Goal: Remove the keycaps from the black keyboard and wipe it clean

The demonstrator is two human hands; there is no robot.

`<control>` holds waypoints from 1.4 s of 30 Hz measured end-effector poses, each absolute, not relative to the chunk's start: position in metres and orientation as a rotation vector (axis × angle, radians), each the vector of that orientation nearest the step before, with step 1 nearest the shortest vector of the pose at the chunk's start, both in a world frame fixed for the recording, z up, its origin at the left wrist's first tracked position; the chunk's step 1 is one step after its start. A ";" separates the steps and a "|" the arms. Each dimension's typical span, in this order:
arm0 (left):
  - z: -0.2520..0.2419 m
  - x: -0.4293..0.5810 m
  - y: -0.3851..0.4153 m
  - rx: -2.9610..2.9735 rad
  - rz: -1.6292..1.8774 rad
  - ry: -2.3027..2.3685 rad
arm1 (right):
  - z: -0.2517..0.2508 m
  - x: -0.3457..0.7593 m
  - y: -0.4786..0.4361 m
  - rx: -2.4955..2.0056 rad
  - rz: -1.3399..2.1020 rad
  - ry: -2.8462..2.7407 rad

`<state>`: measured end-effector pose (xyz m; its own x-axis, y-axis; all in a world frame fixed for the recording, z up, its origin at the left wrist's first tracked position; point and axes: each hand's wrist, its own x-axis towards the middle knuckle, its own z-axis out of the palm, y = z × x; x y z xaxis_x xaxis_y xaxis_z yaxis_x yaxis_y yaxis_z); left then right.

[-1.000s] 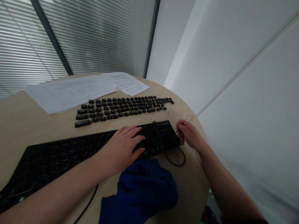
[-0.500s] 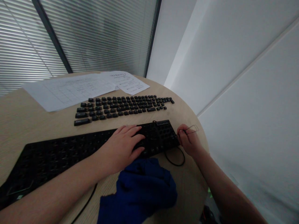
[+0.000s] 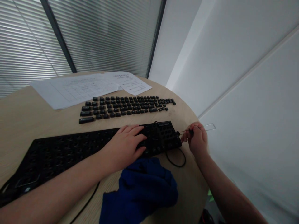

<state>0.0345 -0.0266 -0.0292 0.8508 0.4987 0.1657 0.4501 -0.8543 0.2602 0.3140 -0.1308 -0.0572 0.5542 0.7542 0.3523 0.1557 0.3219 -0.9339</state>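
My left hand (image 3: 126, 145) lies palm down with spread fingers across the black keyboard (image 3: 67, 147), steadying it from above. Many of the keyboard's key positions show bare, without caps. Just off its right end, my right hand (image 3: 197, 137) is closed around a wire keycap puller (image 3: 209, 126), whose loop sticks out to the right. At the puller's other tip is a small black piece that looks like a keycap (image 3: 177, 133), close to the keyboard's right edge. Behind the keyboard, loose black keycaps (image 3: 121, 109) stand in rows on the table.
A crumpled blue cloth (image 3: 144, 189) lies in front of the keyboard on the round wooden table (image 3: 58, 123). Printed papers (image 3: 79, 88) are spread at the back. A black cable (image 3: 87, 203) runs toward the front edge. The white wall (image 3: 245, 62) stands close on the right.
My right hand has moved right, away from the keyboard's end, with the puller, and a small black piece now shows at its tip. My left hand keeps its place on the keyboard.
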 end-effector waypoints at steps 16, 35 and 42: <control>0.002 0.034 -0.043 2.182 0.728 0.777 | 0.010 0.240 -0.136 -0.932 -0.317 -2.134; -0.002 0.035 -0.038 2.014 0.603 0.973 | -0.022 0.223 -0.122 -0.914 -0.085 -2.091; 0.000 0.030 -0.035 1.974 0.638 0.916 | -0.013 0.238 -0.120 -1.134 -0.217 -1.962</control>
<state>0.0301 -0.0351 -0.0004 0.6023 0.7929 0.0927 0.3613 -0.3743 0.8540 0.2379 -0.1205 -0.0131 -0.2394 0.6352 0.7343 0.7804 0.5759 -0.2437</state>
